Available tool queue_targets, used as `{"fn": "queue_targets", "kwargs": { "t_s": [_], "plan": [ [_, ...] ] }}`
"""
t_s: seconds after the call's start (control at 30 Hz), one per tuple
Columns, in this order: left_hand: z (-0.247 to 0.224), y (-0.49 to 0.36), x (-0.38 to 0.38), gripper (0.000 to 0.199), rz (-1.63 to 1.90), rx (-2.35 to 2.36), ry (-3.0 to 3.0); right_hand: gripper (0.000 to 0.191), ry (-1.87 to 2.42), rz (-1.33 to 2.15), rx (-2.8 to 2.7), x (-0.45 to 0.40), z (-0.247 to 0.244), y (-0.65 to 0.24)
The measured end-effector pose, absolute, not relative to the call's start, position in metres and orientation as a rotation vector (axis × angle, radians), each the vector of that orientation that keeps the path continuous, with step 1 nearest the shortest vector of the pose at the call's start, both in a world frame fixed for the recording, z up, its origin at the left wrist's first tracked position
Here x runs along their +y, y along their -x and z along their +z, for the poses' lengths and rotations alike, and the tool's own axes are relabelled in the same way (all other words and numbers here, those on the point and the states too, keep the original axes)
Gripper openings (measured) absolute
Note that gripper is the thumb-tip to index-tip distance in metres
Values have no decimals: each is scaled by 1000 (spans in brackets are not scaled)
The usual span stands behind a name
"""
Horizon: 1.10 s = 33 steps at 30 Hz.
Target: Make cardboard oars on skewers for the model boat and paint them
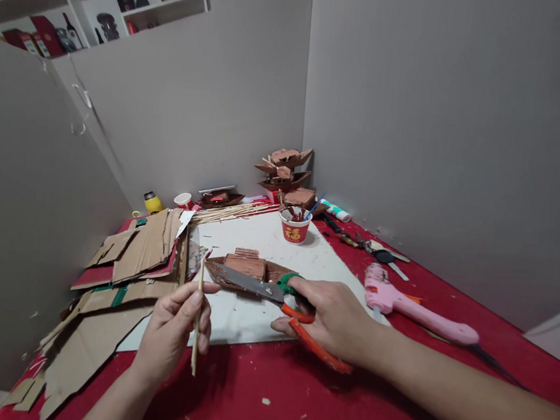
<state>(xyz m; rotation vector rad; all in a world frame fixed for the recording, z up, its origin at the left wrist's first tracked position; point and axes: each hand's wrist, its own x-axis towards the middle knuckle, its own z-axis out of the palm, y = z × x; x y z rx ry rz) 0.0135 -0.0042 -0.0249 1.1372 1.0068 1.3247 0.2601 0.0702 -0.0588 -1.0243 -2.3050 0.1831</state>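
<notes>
Between the thumb and fingers of my left hand (176, 318) a thin wooden stick (197, 332) is pinched nearly upright. My right hand (334, 316) grips a pair of scissors (250, 285) by the orange and green handles, with the blades pointing left toward the stick's upper end. Whether the blades touch the stick I cannot tell. Just behind the blades, a brown model boat (245, 266) with a slatted cabin lies on the white board (230, 232). The scissors hide part of its near side.
Torn cardboard (98, 338) is heaped at the left. A red paper cup (294, 227) holds brown paint and a blue-handled brush. Several sticks (236, 213) lie at the back, near stacked model boats (285, 169). A pink glue gun (417, 309) rests at the right on the red cloth (247, 400).
</notes>
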Motion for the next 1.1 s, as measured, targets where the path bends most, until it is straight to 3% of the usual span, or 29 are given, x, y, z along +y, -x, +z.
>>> {"fn": "queue_targets", "kwargs": {
  "t_s": [0.13, 0.4, 0.57, 0.87, 1.03, 1.1],
  "plan": [
    [-27, -14, -5, 28, 1265, 1049, -1163, 34, 1064, 380, -2261, 70, -53, -260],
    [-28, -31, -7, 35, 778, 1121, -1448, 29, 678, 1358, -1814, 63, -46, -252],
    [-25, -52, -7, 30, 674, 1109, -1591, 16, 667, 1342, -1919, 54, -49, -252],
    [-20, -43, -9, 22, 690, 1149, -1421, 14, 636, 1453, -1980, 49, -42, -258],
    [-12, -28, -5, 43, 1039, 883, -1236, 24, 602, 1636, -1574, 56, -42, -258],
    [-10, -27, -1, 41, 1198, 862, -1168, 29, 586, 1683, -1389, 61, -43, -259]
  ]
}}
